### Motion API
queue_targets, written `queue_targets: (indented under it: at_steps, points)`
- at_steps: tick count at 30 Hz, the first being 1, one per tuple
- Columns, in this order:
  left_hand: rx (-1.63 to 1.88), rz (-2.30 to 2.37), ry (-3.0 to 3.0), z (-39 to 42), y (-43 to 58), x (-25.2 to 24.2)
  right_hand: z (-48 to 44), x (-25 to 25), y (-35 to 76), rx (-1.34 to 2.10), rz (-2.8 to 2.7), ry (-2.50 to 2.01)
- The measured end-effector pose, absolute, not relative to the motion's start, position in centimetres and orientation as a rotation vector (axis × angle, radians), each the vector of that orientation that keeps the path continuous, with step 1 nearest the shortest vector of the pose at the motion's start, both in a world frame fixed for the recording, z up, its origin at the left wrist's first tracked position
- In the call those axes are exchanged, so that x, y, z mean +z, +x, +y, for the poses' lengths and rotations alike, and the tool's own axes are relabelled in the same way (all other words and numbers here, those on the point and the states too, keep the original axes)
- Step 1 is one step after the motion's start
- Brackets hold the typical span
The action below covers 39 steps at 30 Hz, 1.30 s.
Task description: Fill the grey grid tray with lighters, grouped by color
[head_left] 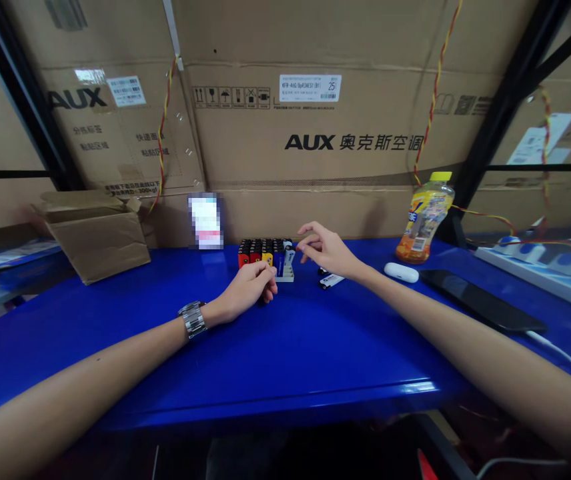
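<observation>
A pale battery holder (285,275) stands on the blue table, filled with several upright batteries in red, yellow, blue and white. My left hand (251,288), wearing a metal watch (194,319), is closed at the front of the holder, its fingers curled inward; whatever they may hold is hidden. To the right of the holder, my right hand (329,251) has bent fingers held apart, the tips close beside a white battery (289,257) at the holder's right end. Below that hand, a loose white battery (332,281) lies on the table, with another dark end partly covered behind it.
A phone with a lit screen (206,221) leans at the back. An open cardboard box (98,240) sits left. Rightward are a drink bottle (424,220), a white earbud case (401,273), a dark phone (480,300) on a cable and a power strip (540,273). Large cartons (355,180) wall the back.
</observation>
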<state>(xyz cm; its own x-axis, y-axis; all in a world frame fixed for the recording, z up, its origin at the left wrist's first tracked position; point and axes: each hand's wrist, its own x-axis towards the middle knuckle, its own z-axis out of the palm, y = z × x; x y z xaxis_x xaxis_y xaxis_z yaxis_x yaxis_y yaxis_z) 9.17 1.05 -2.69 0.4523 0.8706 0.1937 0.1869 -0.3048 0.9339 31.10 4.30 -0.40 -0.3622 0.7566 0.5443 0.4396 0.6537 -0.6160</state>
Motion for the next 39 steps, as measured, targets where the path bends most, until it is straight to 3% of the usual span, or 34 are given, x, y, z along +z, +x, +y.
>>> queue_targets:
  at_steps: [12, 23, 31, 39]
  points:
    - [0.899, 0.905, 1.799, 1.0, 9.1, -2.7, 3.8, 0.3, 31.7, 0.015, -2.590, -1.068]
    - [0.880, 0.911, 1.807, 0.8, 9.2, -2.5, 2.9, 0.9, 32.2, 0.091, -2.742, -1.122]
    - [0.873, 0.909, 1.851, 0.9, 9.1, -2.6, 3.3, 0.4, 31.6, 0.062, -2.839, -0.844]
    - [0.876, 0.920, 1.872, 0.8, 9.2, -2.5, 1.9, 0.6, 30.6, -0.173, -2.855, -0.849]
